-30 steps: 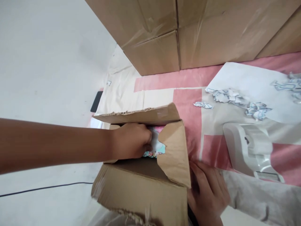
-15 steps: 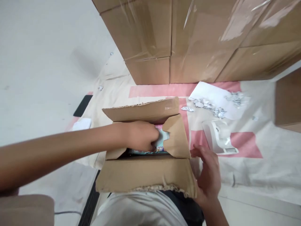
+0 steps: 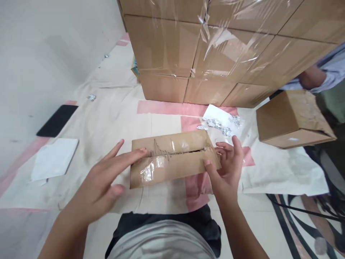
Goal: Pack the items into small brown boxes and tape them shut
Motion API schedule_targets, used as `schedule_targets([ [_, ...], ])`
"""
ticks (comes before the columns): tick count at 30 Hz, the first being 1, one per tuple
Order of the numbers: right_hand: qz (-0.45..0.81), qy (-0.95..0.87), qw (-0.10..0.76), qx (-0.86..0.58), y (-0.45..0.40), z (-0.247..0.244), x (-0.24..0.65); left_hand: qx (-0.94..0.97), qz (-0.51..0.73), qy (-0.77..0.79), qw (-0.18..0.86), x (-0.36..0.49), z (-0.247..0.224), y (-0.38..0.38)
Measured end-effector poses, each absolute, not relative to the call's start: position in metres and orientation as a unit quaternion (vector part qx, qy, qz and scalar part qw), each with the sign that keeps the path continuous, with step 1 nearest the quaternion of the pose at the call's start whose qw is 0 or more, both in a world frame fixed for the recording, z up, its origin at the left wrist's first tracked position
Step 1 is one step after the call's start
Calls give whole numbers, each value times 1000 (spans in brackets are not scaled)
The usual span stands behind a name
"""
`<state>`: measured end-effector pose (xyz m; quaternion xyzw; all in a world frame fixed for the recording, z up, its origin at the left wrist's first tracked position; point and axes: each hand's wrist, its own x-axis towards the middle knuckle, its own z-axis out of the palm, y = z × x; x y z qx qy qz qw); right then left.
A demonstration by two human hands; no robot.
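Observation:
A cardboard box (image 3: 172,169) lies before me with its two long top flaps folded down. A narrow, ragged gap runs between them, and strips of shiny tape cling to the front flap. My left hand (image 3: 104,183) is at the box's left end, fingers outstretched, the index fingertip at the top seam and the thumb apart from the box. At the opposite end, my right hand (image 3: 226,165) grips the box, its thumb on the front flap and its fingers by the end edge. The contents are hidden.
Taped cardboard boxes (image 3: 164,46) form a stack behind. Another carton (image 3: 280,118) stands right, near a person's arm (image 3: 312,77). Small silvery pieces lie by a white sheet (image 3: 215,112). A black phone-like slab (image 3: 57,120) and a white flat packet (image 3: 55,158) lie left on the cloth (image 3: 113,122).
The box's flaps have gone from raised to folded down. My left hand has come out of the box to its left end. The view has shifted, bringing another person's arm into sight.

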<state>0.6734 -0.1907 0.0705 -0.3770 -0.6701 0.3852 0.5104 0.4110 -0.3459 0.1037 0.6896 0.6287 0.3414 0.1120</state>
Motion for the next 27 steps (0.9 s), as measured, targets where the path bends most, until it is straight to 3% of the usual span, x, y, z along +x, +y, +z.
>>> schedule_targets([
  [6,334,-665,525,-413,-201,74,657,710,211,664,-103,482,109,-327],
  [13,330,-667,529,-409,-178,61,687,737,189,630,-155,456,96,-285],
  [18,270,-584,510,-571,-140,62,751,729,289,597,-169,493,98,-268],
  [20,337,-557,444,-616,-128,64,771,762,346,530,-137,545,88,-250],
  [24,430,-534,354,-636,-111,69,795,778,251,576,20,634,47,-178],
  [27,486,-517,321,-627,-99,77,797,784,269,555,68,651,18,-129],
])
